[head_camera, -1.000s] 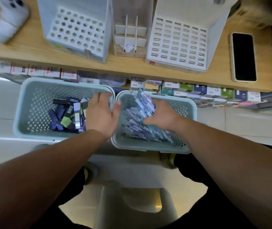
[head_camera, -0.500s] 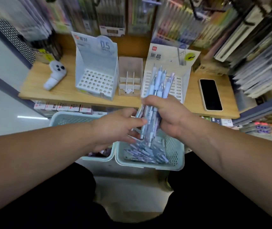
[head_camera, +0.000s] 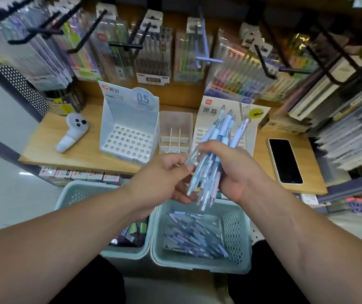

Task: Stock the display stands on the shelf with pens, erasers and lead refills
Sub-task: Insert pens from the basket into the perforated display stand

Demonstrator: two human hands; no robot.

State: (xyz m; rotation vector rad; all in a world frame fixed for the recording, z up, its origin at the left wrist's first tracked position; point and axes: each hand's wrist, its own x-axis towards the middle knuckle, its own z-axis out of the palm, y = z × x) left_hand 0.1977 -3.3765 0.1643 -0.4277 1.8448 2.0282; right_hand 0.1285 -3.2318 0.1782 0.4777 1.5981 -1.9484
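1. clutching a bundle of pens (head_camera: 226, 126) in the right hand (head_camera: 237, 172), fingers wrapped round the barrels, pointed ends up toward the shelf (head_camera: 83, 154), likely fanning them so single ones slide out easily.
2. pinching one pen (head_camera: 192, 183) at the bundle's near edge with the left hand (head_camera: 164, 178), thumb and fingertips closed on its clear barrel, probably singling it out for a hole.
3. holding both hands above the right basket (head_camera: 237, 238), loaded with more loose pens, so anything slipping is likely dropping back into stock.
4. facing three stands on the shelf: round-hole stand (head_camera: 129, 143) marked 0.5 on the left, clear divider box (head_camera: 175, 128) in the middle, slotted stand (head_camera: 210, 108) on the right, partly hidden behind the raised bundle; showing no pens in the visible holes.
5. sitting just beside the right basket, the left basket (head_camera: 74, 194), partly under the left forearm, carrying small dark and coloured packs; too blurred for telling erasers from lead refills.
6. judging the job as barely starting: stands unfilled, baskets well stocked.
7. calling next for a straight drop, one pen matched to one hole; risking a loosened right grip spilling the lot.
8. lying on the shelf, well clear of the stand openings: a phone (head_camera: 285, 163) to the right, a white controller (head_camera: 72, 134) to the left.
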